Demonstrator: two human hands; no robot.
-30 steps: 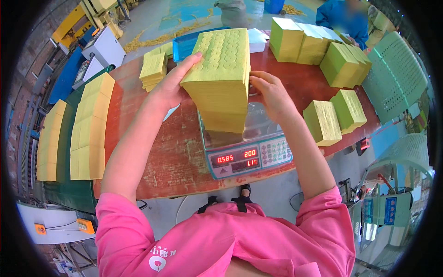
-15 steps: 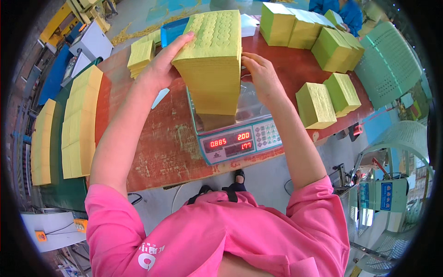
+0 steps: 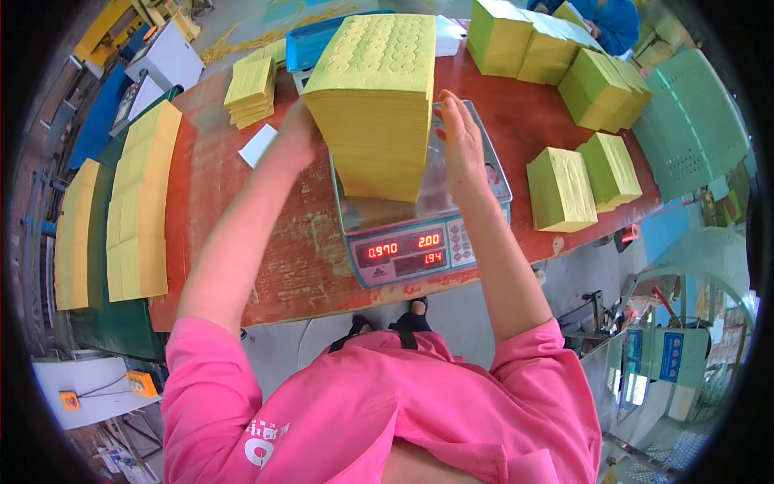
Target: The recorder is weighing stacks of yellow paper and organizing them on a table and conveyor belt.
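Note:
A tall stack of yellow paper sheets (image 3: 371,137), its top stamped with rows of round patterns, stands on the metal pan of a digital scale (image 3: 415,250) with a lit red display. At the stack's left side is my left hand (image 3: 305,135); the paper hides its fingers, so their hold cannot be made out. My right hand (image 3: 462,145) is upright just off the stack's right side. Its fingers are stretched out, with nothing in them.
The scale sits on a worn red table (image 3: 274,258). Smaller yellow stacks (image 3: 563,189) stand on the right, taller ones (image 3: 524,44) at the back right. Long yellow paper rows (image 3: 141,202) lie left. A white card (image 3: 258,145) and blue tray (image 3: 310,44) are near. A blue-sleeved person (image 3: 613,28) is beyond.
My left hand has slid down from the stack's top edge to its side. My right hand has come away from the paper with fingers straighter. The scale's red figures have changed.

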